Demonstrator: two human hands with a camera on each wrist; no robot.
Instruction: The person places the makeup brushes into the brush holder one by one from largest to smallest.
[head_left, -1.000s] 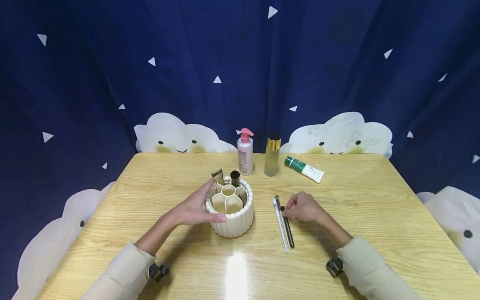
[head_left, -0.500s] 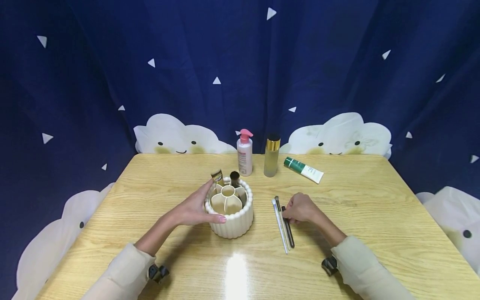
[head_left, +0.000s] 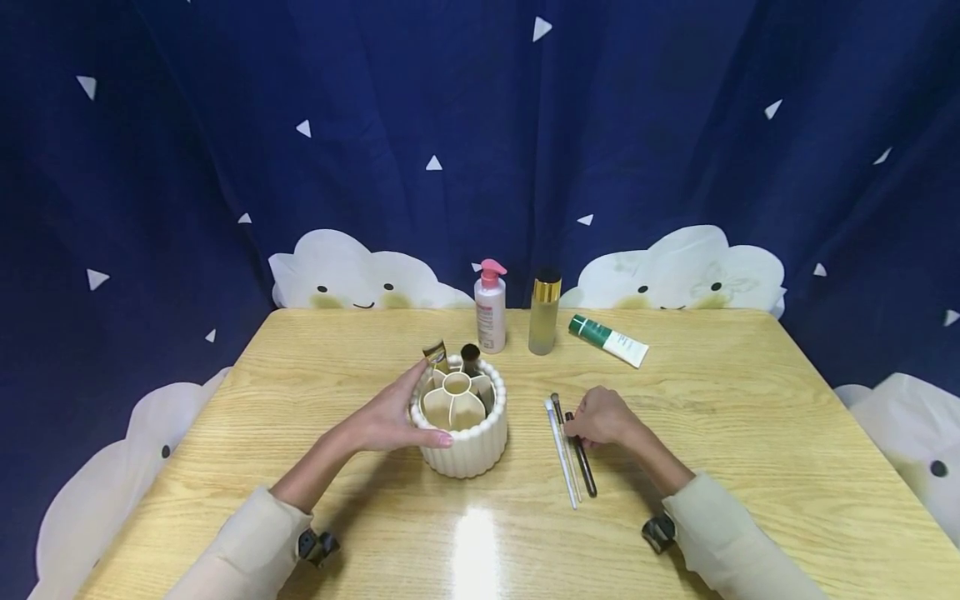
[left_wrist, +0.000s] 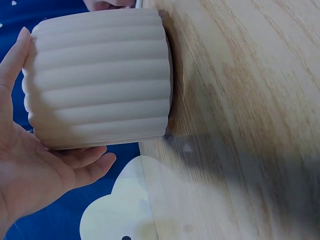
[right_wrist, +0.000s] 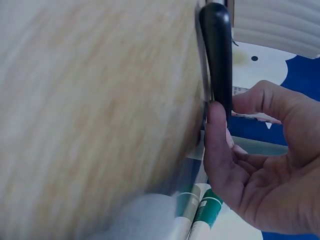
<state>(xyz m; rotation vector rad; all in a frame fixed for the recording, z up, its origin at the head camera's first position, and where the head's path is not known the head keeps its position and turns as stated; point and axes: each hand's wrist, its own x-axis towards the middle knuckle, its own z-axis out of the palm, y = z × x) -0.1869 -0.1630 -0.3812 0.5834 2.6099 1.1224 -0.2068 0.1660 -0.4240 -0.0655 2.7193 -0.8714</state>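
Smooth black brush (head_left: pixel 586 475), apparently, in right fingers (right_wrist: pixel 216 145) near ribbed pot (head_left: pixel 465 454)

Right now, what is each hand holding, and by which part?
The left hand grips the white holder by its outer side, near the rim. The right hand pinches the black brush near its far end.

Homelike indoor spot, cloud-print curtain (head_left: pixel 480 100), wooden table (head_left: pixel 720 450), toiletries (head_left: pixel 491 318)

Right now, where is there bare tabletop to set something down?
Bare tabletop lies left of your left hand, and right of your right hand and the tube. It's crowded by the black handle and slim brushes, and behind the holder, around the bottles.
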